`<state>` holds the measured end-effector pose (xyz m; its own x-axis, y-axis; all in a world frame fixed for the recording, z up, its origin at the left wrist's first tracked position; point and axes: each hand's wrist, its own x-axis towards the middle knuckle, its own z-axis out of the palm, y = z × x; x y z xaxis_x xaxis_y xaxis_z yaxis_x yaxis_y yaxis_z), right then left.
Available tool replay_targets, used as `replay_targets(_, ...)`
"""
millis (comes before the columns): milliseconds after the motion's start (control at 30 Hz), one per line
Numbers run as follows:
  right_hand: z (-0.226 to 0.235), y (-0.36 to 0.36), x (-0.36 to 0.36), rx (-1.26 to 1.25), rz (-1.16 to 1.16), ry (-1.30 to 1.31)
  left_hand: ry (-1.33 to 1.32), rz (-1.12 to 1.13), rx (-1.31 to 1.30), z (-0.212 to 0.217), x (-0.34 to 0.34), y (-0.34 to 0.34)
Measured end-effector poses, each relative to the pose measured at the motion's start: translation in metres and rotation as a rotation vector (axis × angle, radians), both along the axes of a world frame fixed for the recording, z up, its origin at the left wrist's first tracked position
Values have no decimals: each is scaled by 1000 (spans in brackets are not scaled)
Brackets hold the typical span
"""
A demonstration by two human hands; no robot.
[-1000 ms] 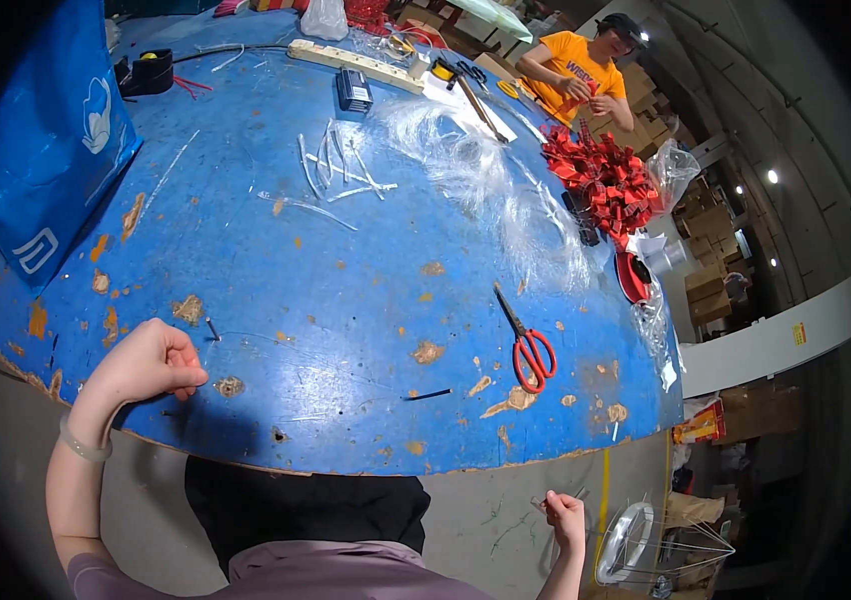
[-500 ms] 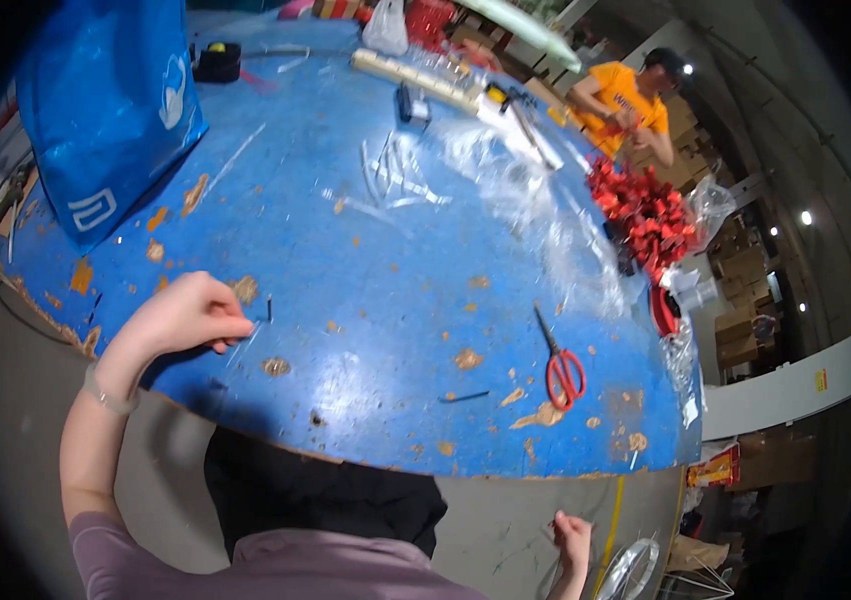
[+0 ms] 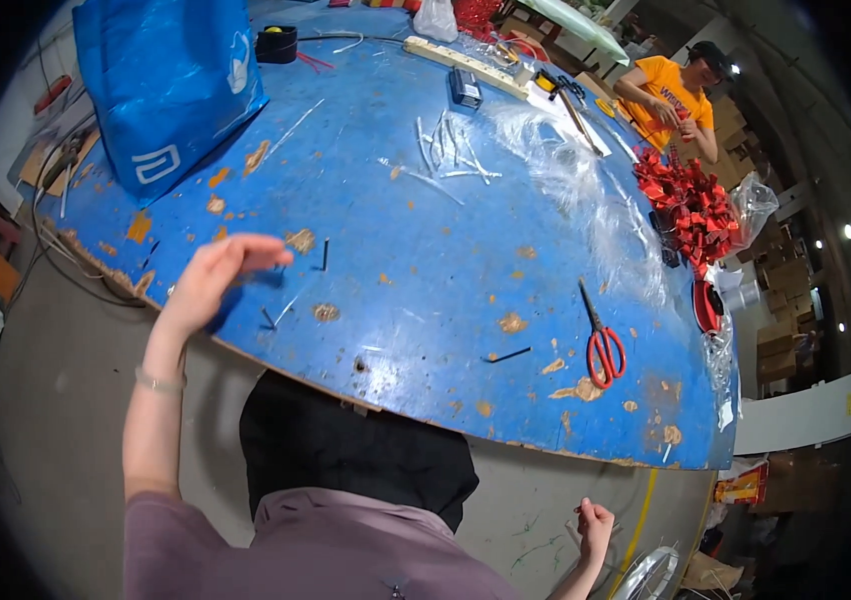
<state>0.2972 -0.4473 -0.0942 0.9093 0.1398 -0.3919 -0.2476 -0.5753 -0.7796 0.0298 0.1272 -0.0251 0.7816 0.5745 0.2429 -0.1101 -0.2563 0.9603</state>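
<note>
My left hand (image 3: 221, 278) is over the left front edge of the blue table, fingers stretched out and holding nothing. Close by, a thin clear strip (image 3: 287, 311) lies on the tabletop with a short dark stick (image 3: 268, 317) at its end. Another short dark stick (image 3: 326, 254) is just right of the fingertips. My right hand (image 3: 596, 525) is low on the right, beyond the table edge, with its fingers curled closed. Something thin and pale shows beside it, but what it grips is unclear. Red-handled scissors (image 3: 604, 355) and a dark stick (image 3: 509, 354) lie toward the front right.
A large blue bag (image 3: 161, 110) stands at the left back. Clear plastic strips (image 3: 451, 150) and crumpled film (image 3: 586, 190) lie mid-table, near a power strip (image 3: 466, 66). A heap of red ribbon bows (image 3: 686, 205) sits at right; a person in orange (image 3: 668, 95) works behind it.
My left hand has gone from a pinch beside the clear strip to stretched fingers, and has moved off it. The whole view has shifted, so table things appear farther right.
</note>
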Motion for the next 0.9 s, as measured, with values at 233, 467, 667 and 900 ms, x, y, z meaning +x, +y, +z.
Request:
replay_targets(233, -8, 4, 2, -9, 35, -17, 538, -80, 269, 0, 16, 19)
replay_targets(467, -13, -2, -5, -28, 59, -25, 817, -305, 71, 3, 21, 22)
replay_targets(667, -14, 1, 1, -50, 129, -82, 866, -302, -32, 5, 25, 20)
replay_targets(900, -34, -9, 3, -41, 81, -27, 951, -308, 75, 0, 39, 24)
